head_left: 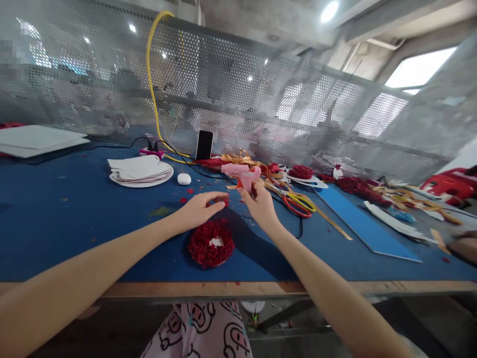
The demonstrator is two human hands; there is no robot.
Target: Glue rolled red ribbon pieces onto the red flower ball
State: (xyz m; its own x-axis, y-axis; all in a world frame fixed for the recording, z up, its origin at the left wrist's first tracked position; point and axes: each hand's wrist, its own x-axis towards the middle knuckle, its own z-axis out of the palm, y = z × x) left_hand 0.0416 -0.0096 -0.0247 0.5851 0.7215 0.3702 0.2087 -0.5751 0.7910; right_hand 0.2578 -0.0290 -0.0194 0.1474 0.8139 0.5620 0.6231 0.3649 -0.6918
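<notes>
My right hand (261, 204) is wrapped round the handle of a pink glue gun (242, 172), whose nozzle points left above the table. Close by on the left, my left hand (203, 209) has thumb and finger brought together on a small red piece (226, 203); its material is too small to make out. Below both hands a round, ruffled dark red flower-like piece (210, 244) lies on the blue table, a white patch showing at its centre. Neither hand touches it.
Scissors (300, 205) with red and yellow handles lie right of my hands. White card sheets (139, 171), a white case (184, 179), a propped phone (204, 144), gold ribbon (238, 158) and a blue board (365, 223) surround the work. A perforated metal screen (223, 84) stands behind.
</notes>
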